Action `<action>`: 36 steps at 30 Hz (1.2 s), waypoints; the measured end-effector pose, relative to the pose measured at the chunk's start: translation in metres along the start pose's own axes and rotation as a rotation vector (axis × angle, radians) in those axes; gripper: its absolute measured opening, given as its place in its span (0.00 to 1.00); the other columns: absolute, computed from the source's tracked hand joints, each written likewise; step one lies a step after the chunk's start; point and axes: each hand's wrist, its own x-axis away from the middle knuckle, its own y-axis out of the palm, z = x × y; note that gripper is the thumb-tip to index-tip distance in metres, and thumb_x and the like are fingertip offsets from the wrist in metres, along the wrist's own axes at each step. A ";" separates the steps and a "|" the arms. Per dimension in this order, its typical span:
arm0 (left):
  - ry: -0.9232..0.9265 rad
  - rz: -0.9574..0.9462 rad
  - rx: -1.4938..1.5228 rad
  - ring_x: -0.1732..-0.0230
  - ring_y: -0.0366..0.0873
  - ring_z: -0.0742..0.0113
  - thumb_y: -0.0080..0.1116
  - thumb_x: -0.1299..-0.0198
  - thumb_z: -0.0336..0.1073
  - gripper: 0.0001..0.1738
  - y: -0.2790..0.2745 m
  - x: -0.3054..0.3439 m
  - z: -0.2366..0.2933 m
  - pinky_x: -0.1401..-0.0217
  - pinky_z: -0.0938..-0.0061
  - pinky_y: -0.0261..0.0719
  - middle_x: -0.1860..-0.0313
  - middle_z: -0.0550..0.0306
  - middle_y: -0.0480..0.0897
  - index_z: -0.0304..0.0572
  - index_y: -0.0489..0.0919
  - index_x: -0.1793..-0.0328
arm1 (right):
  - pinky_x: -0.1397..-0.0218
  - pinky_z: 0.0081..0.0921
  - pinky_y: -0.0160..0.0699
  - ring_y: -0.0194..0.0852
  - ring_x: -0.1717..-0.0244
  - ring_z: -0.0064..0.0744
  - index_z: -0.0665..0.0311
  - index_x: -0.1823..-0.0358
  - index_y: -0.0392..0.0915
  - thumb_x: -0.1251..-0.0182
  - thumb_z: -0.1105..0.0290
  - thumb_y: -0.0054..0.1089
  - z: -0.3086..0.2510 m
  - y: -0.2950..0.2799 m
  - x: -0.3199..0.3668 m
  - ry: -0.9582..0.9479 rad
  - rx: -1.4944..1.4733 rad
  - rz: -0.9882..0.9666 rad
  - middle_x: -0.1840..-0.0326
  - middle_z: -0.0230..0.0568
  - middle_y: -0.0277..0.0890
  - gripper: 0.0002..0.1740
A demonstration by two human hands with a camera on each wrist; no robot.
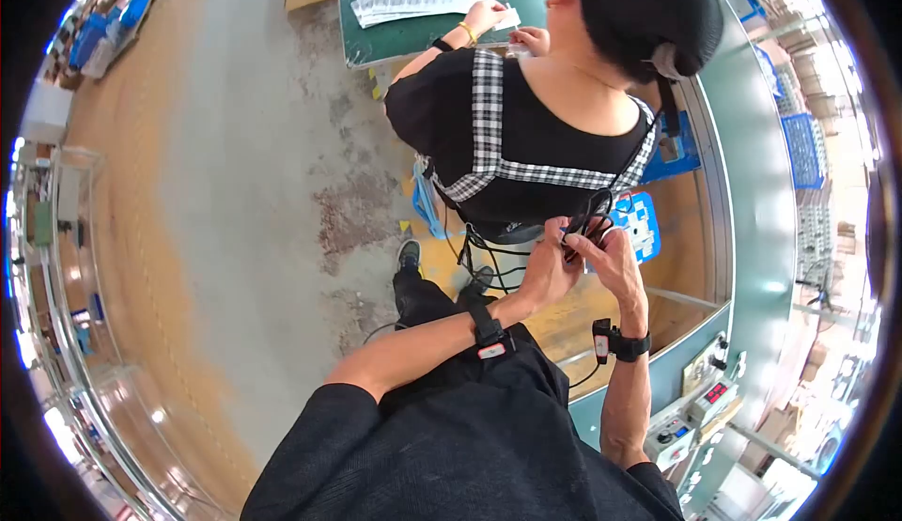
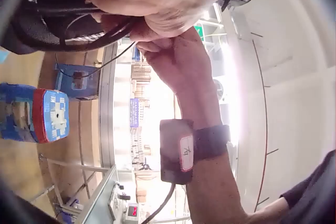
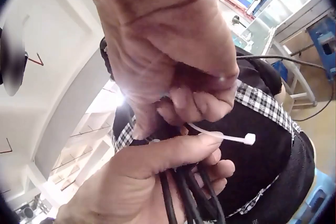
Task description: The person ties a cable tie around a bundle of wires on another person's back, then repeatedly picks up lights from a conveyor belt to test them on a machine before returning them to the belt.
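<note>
Just behind the back of a person in front, both hands meet at a bundle of black cables (image 3: 184, 195). My left hand (image 1: 552, 272) grips this bundle, its thumb lying across the top and the fingers curled beneath in the right wrist view. A thin white cable tie (image 3: 231, 138) sticks out between the two hands, its square head free on the right. My right hand (image 1: 615, 263) has its fingers curled close over the bundle and pinches the tie, whose other end is hidden under those fingers. In the left wrist view, loops of black cable (image 2: 100, 43) hang beside my left hand.
The person (image 1: 554, 145), in a black top and checkered straps, works at a green table (image 1: 404, 46) with white sheets (image 1: 423, 0). A blue stool (image 1: 644, 225) stands to the right, near a bench with a red-digit device (image 1: 716, 392). Cables trail toward the floor.
</note>
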 end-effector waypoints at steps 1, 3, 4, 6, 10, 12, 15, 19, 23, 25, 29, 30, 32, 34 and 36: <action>0.065 -0.002 0.014 0.58 0.88 0.49 0.66 0.40 0.28 0.31 -0.005 0.001 0.000 0.56 0.64 0.84 0.57 0.42 0.86 0.30 0.64 0.33 | 0.71 0.21 0.68 0.66 0.72 0.12 0.70 0.63 0.83 0.33 0.59 0.73 -0.008 0.001 -0.001 0.028 0.043 -0.018 0.76 0.26 0.77 0.18; -0.072 -0.125 -0.018 0.43 0.83 0.52 0.63 0.39 0.27 0.32 -0.015 -0.003 -0.008 0.42 0.64 0.81 0.43 0.41 0.82 0.29 0.64 0.31 | 0.70 0.22 0.68 0.66 0.72 0.12 0.70 0.62 0.83 0.32 0.59 0.73 -0.025 0.006 0.002 0.076 0.114 -0.044 0.75 0.26 0.78 0.18; -0.054 -0.145 -0.052 0.38 0.80 0.53 0.62 0.38 0.27 0.32 -0.017 -0.006 -0.017 0.37 0.63 0.78 0.39 0.41 0.80 0.28 0.64 0.30 | 0.67 0.22 0.71 0.68 0.69 0.13 0.70 0.58 0.82 0.30 0.62 0.71 -0.013 0.012 -0.001 -0.018 0.018 -0.009 0.71 0.27 0.79 0.16; -0.013 -0.210 0.023 0.30 0.75 0.56 0.58 0.35 0.27 0.32 -0.020 -0.010 -0.027 0.30 0.63 0.73 0.32 0.42 0.76 0.29 0.63 0.26 | 0.65 0.21 0.71 0.70 0.67 0.14 0.70 0.55 0.82 0.29 0.64 0.69 -0.004 0.021 -0.005 -0.112 -0.134 -0.020 0.68 0.28 0.80 0.13; -0.023 -0.324 -0.002 0.35 0.78 0.58 0.48 0.26 0.32 0.26 -0.053 -0.009 0.000 0.29 0.69 0.72 0.32 0.46 0.78 0.35 0.66 0.23 | 0.59 0.19 0.68 0.66 0.62 0.16 0.69 0.53 0.80 0.23 0.65 0.61 0.006 0.012 0.001 -0.088 -0.209 -0.110 0.63 0.26 0.74 0.12; -0.055 -0.341 -0.028 0.44 0.81 0.64 0.50 0.23 0.36 0.23 -0.064 -0.018 0.020 0.37 0.71 0.77 0.41 0.51 0.83 0.33 0.70 0.27 | 0.61 0.19 0.64 0.62 0.64 0.15 0.66 0.59 0.78 0.19 0.61 0.55 0.003 0.005 0.008 -0.059 -0.321 -0.174 0.65 0.24 0.69 0.15; -0.077 -0.273 0.096 0.45 0.83 0.66 0.49 0.22 0.36 0.18 -0.063 -0.022 0.012 0.39 0.72 0.79 0.45 0.49 0.84 0.31 0.75 0.33 | 0.66 0.22 0.65 0.63 0.70 0.16 0.64 0.65 0.78 0.20 0.63 0.56 0.023 0.006 0.008 -0.083 -0.378 -0.110 0.73 0.25 0.70 0.15; -0.260 -0.271 0.313 0.51 0.78 0.78 0.47 0.19 0.39 0.18 -0.056 -0.023 0.028 0.43 0.76 0.78 0.46 0.59 0.82 0.35 0.77 0.34 | 0.70 0.25 0.66 0.65 0.74 0.19 0.68 0.64 0.79 0.21 0.64 0.57 0.024 0.018 0.008 -0.105 -0.230 0.037 0.78 0.31 0.71 0.15; -0.243 -0.275 0.358 0.55 0.74 0.79 0.60 0.27 0.44 0.21 -0.042 -0.028 0.031 0.42 0.80 0.74 0.55 0.66 0.79 0.37 0.77 0.37 | 0.69 0.34 0.72 0.74 0.75 0.35 0.69 0.60 0.80 0.26 0.71 0.55 0.031 0.030 -0.002 -0.333 -0.095 0.134 0.77 0.46 0.75 0.09; -0.251 -0.256 0.254 0.60 0.73 0.80 0.71 0.36 0.45 0.18 -0.041 -0.038 0.044 0.51 0.81 0.74 0.62 0.70 0.77 0.40 0.80 0.53 | 0.67 0.37 0.75 0.76 0.75 0.42 0.70 0.57 0.80 0.29 0.74 0.54 0.030 0.032 0.003 -0.336 -0.067 0.099 0.75 0.51 0.76 0.08; -0.388 -0.245 0.112 0.68 0.68 0.81 0.78 0.43 0.45 0.20 -0.041 -0.045 0.050 0.65 0.80 0.70 0.70 0.72 0.71 0.45 0.76 0.71 | 0.61 0.34 0.79 0.78 0.70 0.36 0.72 0.53 0.78 0.25 0.74 0.51 0.048 0.036 0.011 -0.341 -0.195 0.020 0.70 0.47 0.82 0.09; -0.393 -0.246 0.104 0.69 0.68 0.81 0.78 0.43 0.45 0.21 -0.041 -0.046 0.050 0.66 0.79 0.69 0.71 0.72 0.71 0.45 0.75 0.72 | 0.61 0.33 0.79 0.78 0.69 0.34 0.72 0.52 0.78 0.23 0.74 0.50 0.044 0.034 0.019 -0.325 -0.297 0.022 0.69 0.45 0.82 0.09; -0.237 -0.227 0.051 0.71 0.71 0.80 0.76 0.40 0.43 0.20 -0.039 -0.046 0.039 0.66 0.80 0.75 0.74 0.70 0.72 0.42 0.75 0.69 | 0.58 0.29 0.81 0.80 0.66 0.28 0.71 0.44 0.78 0.20 0.74 0.48 0.051 0.032 0.033 -0.259 -0.384 0.049 0.66 0.38 0.84 0.12; -0.237 -0.309 0.109 0.70 0.75 0.79 0.74 0.37 0.40 0.17 -0.042 -0.045 0.034 0.62 0.80 0.80 0.73 0.69 0.74 0.41 0.76 0.65 | 0.56 0.27 0.81 0.81 0.63 0.26 0.70 0.42 0.79 0.21 0.74 0.50 0.057 0.029 0.046 -0.169 -0.386 0.076 0.64 0.38 0.85 0.13; -0.265 -0.387 0.115 0.67 0.81 0.76 0.72 0.35 0.37 0.14 -0.044 -0.046 0.033 0.54 0.79 0.86 0.72 0.67 0.75 0.40 0.75 0.58 | 0.56 0.29 0.81 0.83 0.61 0.30 0.67 0.47 0.83 0.25 0.75 0.57 0.065 0.026 0.055 -0.094 -0.400 0.128 0.65 0.39 0.84 0.11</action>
